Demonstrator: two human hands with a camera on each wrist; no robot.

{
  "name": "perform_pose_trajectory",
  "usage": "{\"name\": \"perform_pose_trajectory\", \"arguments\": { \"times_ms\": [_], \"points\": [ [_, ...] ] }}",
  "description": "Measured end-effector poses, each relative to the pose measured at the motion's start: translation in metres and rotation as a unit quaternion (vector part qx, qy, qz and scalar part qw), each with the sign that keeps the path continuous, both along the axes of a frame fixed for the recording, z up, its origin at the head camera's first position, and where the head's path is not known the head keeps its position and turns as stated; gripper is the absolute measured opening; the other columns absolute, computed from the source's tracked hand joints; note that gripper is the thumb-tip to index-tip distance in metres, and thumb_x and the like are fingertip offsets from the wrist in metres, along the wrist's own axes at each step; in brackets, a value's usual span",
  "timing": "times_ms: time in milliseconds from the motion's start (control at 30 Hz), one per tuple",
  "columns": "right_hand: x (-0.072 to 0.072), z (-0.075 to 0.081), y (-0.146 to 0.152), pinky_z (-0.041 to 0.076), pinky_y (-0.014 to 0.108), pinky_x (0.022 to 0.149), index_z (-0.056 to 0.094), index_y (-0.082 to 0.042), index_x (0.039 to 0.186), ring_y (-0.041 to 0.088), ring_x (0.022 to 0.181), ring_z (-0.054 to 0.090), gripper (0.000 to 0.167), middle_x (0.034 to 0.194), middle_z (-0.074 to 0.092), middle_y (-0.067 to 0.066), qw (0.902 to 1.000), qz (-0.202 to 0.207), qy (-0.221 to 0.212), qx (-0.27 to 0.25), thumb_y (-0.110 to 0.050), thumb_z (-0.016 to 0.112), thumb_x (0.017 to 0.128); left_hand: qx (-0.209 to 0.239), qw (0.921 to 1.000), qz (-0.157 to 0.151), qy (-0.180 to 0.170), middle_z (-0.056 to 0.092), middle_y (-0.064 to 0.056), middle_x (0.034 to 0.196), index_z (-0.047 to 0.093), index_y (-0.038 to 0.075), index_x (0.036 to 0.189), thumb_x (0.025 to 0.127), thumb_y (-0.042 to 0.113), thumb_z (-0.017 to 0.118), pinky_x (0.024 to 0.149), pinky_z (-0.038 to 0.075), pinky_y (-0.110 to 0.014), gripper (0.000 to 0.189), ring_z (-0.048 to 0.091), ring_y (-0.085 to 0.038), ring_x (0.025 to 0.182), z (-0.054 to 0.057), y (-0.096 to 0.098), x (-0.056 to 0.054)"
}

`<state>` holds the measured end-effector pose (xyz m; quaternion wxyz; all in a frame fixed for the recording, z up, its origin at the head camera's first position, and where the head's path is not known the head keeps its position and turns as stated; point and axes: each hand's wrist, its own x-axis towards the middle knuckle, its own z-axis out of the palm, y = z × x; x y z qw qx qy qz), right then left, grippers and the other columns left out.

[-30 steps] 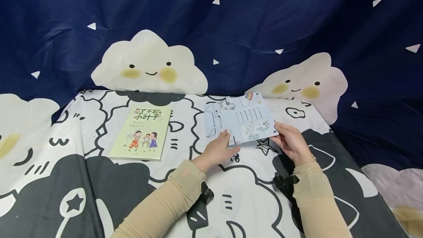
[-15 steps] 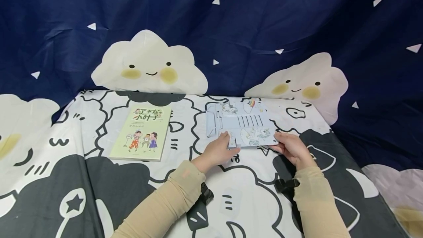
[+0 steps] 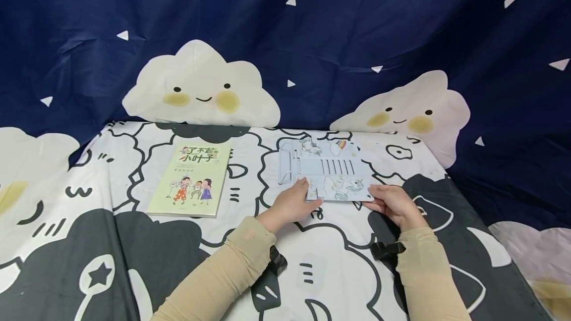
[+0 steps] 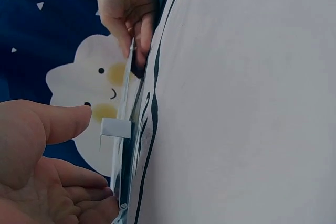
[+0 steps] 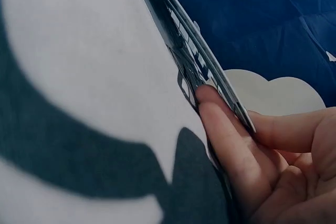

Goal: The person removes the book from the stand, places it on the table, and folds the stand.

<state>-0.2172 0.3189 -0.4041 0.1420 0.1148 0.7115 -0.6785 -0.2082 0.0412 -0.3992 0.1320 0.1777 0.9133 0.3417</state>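
Note:
A light blue book stand [image 3: 312,166] printed with unicorns and a rainbow lies low and nearly flat on the cloth, its wire part toward the left end. My right hand [image 3: 394,203] pinches its near right corner; in the right wrist view the thumb is above the thin panel [image 5: 231,95] and fingers are beneath. At the near left edge is my left hand [image 3: 292,204]. In the left wrist view its fingertips [image 4: 107,187] touch the stand's edge, while the thumb stands apart from it, near a small white tab [image 4: 116,128].
A green book [image 3: 192,180] with cartoon children on its cover lies to the left of the stand. A black-and-white patterned cloth [image 3: 330,256] covers the surface. Behind it hangs a dark blue curtain [image 3: 250,19] with smiling clouds.
The right end of the book stand has come down from a raised tilt to almost flat. My right hand has moved slightly lower with it; the left hand has stayed nearly still.

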Motion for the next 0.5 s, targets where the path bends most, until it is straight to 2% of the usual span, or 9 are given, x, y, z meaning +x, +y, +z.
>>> {"name": "perform_pose_trajectory", "arguments": {
  "times_ms": [200, 500],
  "points": [
    [-0.0009, -0.0038, 0.0025, 0.059, 0.02, 0.075, 0.023, 0.02, 0.147, 0.006, 0.072, 0.073, 0.055, 0.081, 0.072, -0.004, 1.0, 0.0, -0.006, -0.004, -0.004, 0.048, 0.103, 0.004, 1.0, -0.002, 0.001, 0.028, -0.017, 0.162, 0.035, -0.006, 0.15, 0.101, 0.038, 0.054, 0.122, 0.026, -0.044, 0.069, 0.024, -0.031, 0.151, 0.0014, -0.0014, 0.001],
    [-0.0006, -0.0044, 0.0069, 0.06, 0.021, 0.069, 0.042, 0.017, 0.133, 0.009, 0.067, 0.074, 0.042, 0.072, 0.074, 0.002, 0.9995, -0.004, -0.022, 0.023, -0.008, 0.055, 0.1, 0.01, 0.9999, -0.002, 0.005, 0.03, -0.017, 0.161, 0.035, -0.006, 0.15, 0.101, 0.037, 0.054, 0.122, 0.026, -0.044, 0.068, 0.025, -0.031, 0.151, 0.0005, -0.0022, 0.0011]
  ]
}}
